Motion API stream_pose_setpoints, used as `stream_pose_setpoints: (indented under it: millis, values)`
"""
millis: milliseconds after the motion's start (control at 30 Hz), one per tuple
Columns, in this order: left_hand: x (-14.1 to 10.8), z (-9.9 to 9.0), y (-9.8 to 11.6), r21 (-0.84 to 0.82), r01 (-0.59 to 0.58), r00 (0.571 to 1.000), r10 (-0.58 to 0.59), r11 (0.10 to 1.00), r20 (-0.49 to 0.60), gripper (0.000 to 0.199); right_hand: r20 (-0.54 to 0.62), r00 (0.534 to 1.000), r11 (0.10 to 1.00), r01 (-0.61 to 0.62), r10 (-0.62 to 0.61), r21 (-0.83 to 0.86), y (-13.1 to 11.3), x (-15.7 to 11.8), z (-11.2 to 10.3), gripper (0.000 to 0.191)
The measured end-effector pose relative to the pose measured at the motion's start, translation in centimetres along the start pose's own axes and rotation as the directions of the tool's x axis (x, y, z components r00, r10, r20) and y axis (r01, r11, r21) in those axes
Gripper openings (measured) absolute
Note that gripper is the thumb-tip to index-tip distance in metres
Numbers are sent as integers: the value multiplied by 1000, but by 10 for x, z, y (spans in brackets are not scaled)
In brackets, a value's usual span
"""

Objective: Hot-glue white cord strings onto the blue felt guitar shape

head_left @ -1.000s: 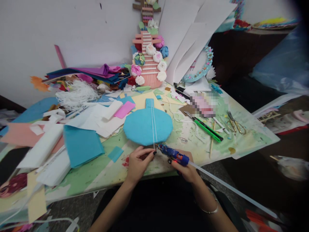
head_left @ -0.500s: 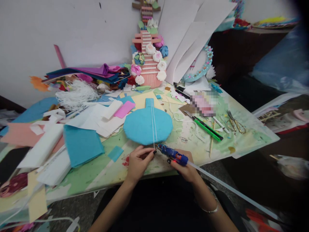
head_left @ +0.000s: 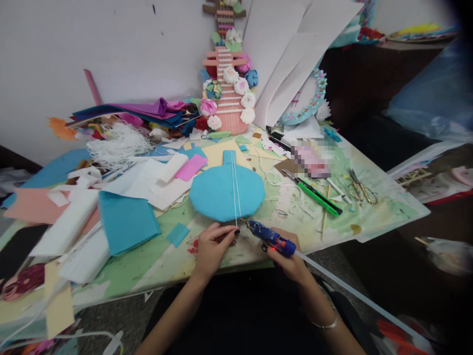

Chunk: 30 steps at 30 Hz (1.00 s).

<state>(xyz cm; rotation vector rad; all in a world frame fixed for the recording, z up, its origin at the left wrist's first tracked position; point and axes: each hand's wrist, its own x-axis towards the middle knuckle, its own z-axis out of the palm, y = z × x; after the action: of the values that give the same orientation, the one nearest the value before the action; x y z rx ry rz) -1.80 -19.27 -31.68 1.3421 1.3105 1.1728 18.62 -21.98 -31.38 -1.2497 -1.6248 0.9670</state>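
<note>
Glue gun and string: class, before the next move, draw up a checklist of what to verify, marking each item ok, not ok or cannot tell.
1. White string pinched near its lower end by the left hand: ok.
2. Two strands laid down the blue lute-shaped piece: ok.
3. Glue gun held in the right hand: ok.
4. Glue stick in the gun's rear: ok, a long length sticks out.
5. Nozzle well clear of the left fingertips: not ok, it is close to them.
6. Nozzle hot enough: cannot tell; a red light shows by the right thumb.
</note>
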Motion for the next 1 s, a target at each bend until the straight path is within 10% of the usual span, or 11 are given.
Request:
stream_pose_setpoints:
  millis: [333,1000]
  values:
    - [0,1,-3,54,-2,1000,2,999,5,18,-96,988,910,-74,124,408,15,-2,2,27]
    - [7,4,-4,-6,95,995,-95,995,-9,24,-82,966,809,-159,247,565,17,47,18,27]
